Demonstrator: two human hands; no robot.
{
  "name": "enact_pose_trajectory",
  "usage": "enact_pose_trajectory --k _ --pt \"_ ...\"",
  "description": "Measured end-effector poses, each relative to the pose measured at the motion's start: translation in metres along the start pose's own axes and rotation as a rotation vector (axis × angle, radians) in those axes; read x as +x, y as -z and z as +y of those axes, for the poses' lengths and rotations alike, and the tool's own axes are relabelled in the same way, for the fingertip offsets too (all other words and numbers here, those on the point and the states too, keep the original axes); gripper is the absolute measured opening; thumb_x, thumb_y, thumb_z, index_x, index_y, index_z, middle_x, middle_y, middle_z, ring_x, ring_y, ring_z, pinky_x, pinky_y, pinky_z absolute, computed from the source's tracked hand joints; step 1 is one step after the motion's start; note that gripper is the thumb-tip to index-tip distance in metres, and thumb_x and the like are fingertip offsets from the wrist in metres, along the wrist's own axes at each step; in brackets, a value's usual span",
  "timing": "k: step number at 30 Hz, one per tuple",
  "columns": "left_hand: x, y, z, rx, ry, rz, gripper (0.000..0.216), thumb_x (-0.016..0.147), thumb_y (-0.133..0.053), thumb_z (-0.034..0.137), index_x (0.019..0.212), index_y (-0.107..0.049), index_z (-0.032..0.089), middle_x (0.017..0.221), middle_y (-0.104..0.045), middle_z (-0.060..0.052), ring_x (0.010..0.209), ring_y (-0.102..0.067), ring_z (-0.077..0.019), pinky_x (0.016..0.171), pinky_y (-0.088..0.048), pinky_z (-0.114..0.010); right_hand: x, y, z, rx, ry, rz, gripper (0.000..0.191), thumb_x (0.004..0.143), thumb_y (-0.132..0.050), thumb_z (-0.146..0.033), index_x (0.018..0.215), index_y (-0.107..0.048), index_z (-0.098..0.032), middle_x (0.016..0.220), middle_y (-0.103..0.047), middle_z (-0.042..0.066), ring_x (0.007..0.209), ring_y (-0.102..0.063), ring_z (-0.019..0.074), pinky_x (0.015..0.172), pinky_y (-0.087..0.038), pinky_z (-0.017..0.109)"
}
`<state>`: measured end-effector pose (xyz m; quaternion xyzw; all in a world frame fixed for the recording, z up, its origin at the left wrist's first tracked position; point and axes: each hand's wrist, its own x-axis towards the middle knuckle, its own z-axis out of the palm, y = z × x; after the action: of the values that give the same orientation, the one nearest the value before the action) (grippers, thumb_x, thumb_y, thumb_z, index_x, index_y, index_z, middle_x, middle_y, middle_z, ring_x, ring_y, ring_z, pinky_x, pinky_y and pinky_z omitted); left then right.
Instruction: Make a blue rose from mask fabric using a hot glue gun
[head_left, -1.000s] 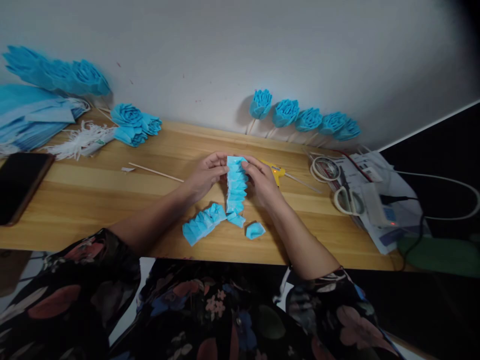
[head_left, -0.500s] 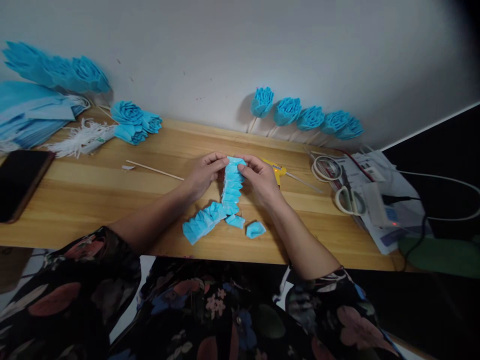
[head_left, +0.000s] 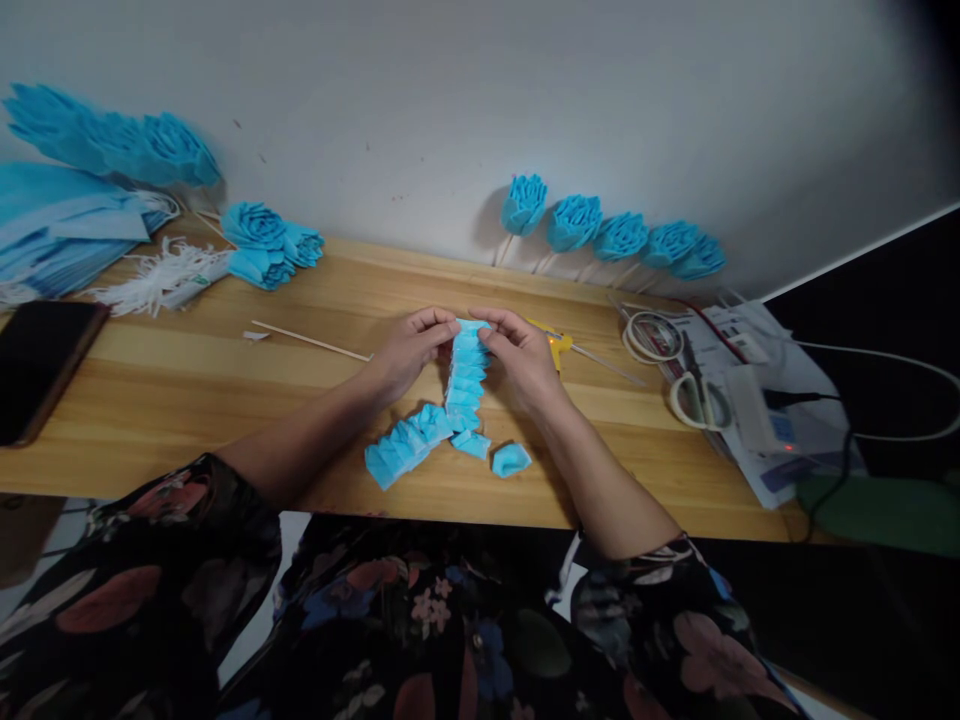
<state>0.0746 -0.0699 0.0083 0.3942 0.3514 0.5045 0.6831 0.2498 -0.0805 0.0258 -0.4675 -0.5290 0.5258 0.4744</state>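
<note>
A folded blue fabric strip [head_left: 466, 375] with a zigzag of petal-like folds runs from my fingers down to the table, where its lower part bends off to the left. My left hand [head_left: 412, 350] pinches the strip's top left corner between thumb and fingers. At the top right corner, my right hand [head_left: 519, 352] pinches the same end. Two small folded blue pieces lie below: one piece [head_left: 472, 444] by the bend and another piece [head_left: 511, 459] to its right. Behind my right hand sits a yellow glue gun [head_left: 556, 345], partly hidden, its small light glowing orange.
A thin wooden stick [head_left: 311, 340] lies left of my hands. Blue fabric flowers [head_left: 576, 222] on sticks lean on the wall. At left are face masks [head_left: 67, 225], white ear loops [head_left: 165, 278] and a phone [head_left: 49, 370]. Scissors [head_left: 699, 400] and a power strip [head_left: 761, 412] lie right.
The strip's top end, with my fingertips on it, has dropped very slightly toward me. Both hands keep their pinch, and everything else stays in place.
</note>
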Motion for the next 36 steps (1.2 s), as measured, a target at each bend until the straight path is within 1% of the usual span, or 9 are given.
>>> enact_pose_trajectory --k 2,5,11,14,19,24,27,31,36 --pt "-0.0008 -0.0003 0.0014 0.003 0.000 0.008 0.016 0.086 -0.078 0.022 0.078 -0.065 0.016 0.067 -0.064 0.002 0.061 -0.059 -0.0097 0.062 -0.048 -0.023 -0.0002 0.0006 -0.0002 0.003 -0.008 0.017 0.030 0.083 -0.075 -0.044 0.108 -0.079 -0.027 0.077 -0.064 -0.003 0.068 -0.053 0.0129 0.066 -0.045 0.029" --pt "-0.0022 -0.0011 0.0040 0.021 0.015 0.005 0.018 0.085 -0.079 0.022 0.077 -0.064 0.016 0.068 -0.064 0.002 0.062 -0.060 -0.0099 0.063 -0.048 -0.023 0.0002 0.0010 0.0001 0.003 -0.014 0.026 0.032 0.083 -0.076 -0.046 0.108 -0.079 -0.027 0.080 -0.065 -0.003 0.071 -0.055 0.0133 0.069 -0.047 0.030" --pt "-0.0027 -0.0012 0.0050 0.004 0.025 -0.008 0.024 0.091 -0.077 0.035 0.082 -0.064 0.018 0.071 -0.064 0.001 0.065 -0.061 -0.0117 0.065 -0.050 -0.025 0.0018 0.0003 0.0040 0.015 0.011 0.024 0.034 0.080 -0.080 -0.045 0.108 -0.078 -0.028 0.085 -0.067 -0.002 0.072 -0.057 0.0136 0.069 -0.048 0.031" --pt "-0.0028 -0.0004 0.0041 0.052 -0.003 -0.009 0.018 0.090 -0.077 0.031 0.083 -0.066 0.018 0.071 -0.064 0.001 0.065 -0.059 -0.0113 0.064 -0.048 -0.024 0.0024 0.0004 0.0051 0.017 0.016 0.025 0.034 0.080 -0.081 -0.046 0.108 -0.078 -0.028 0.084 -0.068 -0.002 0.072 -0.058 0.0136 0.068 -0.048 0.031" --pt "-0.0029 0.0007 0.0034 0.113 -0.060 -0.001 0.011 0.084 -0.077 0.021 0.077 -0.068 0.018 0.068 -0.064 0.002 0.063 -0.056 -0.0107 0.064 -0.046 -0.024 0.0022 0.0003 0.0048 0.035 0.046 -0.002 0.032 0.079 -0.083 -0.042 0.106 -0.079 -0.026 0.084 -0.069 -0.002 0.073 -0.059 0.0135 0.069 -0.049 0.030" --pt "-0.0021 0.0010 0.0030 0.080 -0.083 0.011 0.009 0.083 -0.074 0.019 0.076 -0.070 0.018 0.069 -0.064 0.001 0.065 -0.057 -0.0107 0.065 -0.047 -0.024 0.0005 0.0007 0.0035 0.031 0.023 0.017 0.028 0.085 -0.077 -0.042 0.110 -0.079 -0.028 0.081 -0.065 -0.003 0.070 -0.056 0.0132 0.069 -0.048 0.031" --pt "-0.0014 0.0014 0.0023 0.040 -0.083 0.017 0.008 0.084 -0.074 0.019 0.077 -0.071 0.017 0.068 -0.064 0.001 0.064 -0.057 -0.0101 0.063 -0.046 -0.023 0.0005 0.0019 0.0026 0.037 -0.009 0.008 0.029 0.088 -0.074 -0.045 0.113 -0.079 -0.031 0.083 -0.065 -0.003 0.075 -0.058 0.0142 0.075 -0.049 0.032" --pt "-0.0005 0.0012 0.0015 0.025 -0.066 0.038 0.009 0.085 -0.075 0.019 0.078 -0.069 0.017 0.067 -0.064 0.002 0.062 -0.056 -0.0095 0.061 -0.045 -0.022 0.0008 0.0026 0.0019 -0.005 -0.022 -0.004 0.035 0.086 -0.076 -0.047 0.117 -0.077 -0.032 0.089 -0.068 -0.001 0.081 -0.061 0.0160 0.080 -0.051 0.035" --pt "-0.0004 -0.0002 0.0022 0.009 -0.061 0.047 0.009 0.084 -0.074 0.018 0.077 -0.067 0.016 0.068 -0.065 0.002 0.063 -0.057 -0.0094 0.063 -0.046 -0.021 0.0020 0.0024 0.0047 0.023 -0.046 0.055 0.042 0.084 -0.076 -0.047 0.122 -0.075 -0.030 0.085 -0.068 -0.002 0.078 -0.063 0.0158 0.078 -0.054 0.034"
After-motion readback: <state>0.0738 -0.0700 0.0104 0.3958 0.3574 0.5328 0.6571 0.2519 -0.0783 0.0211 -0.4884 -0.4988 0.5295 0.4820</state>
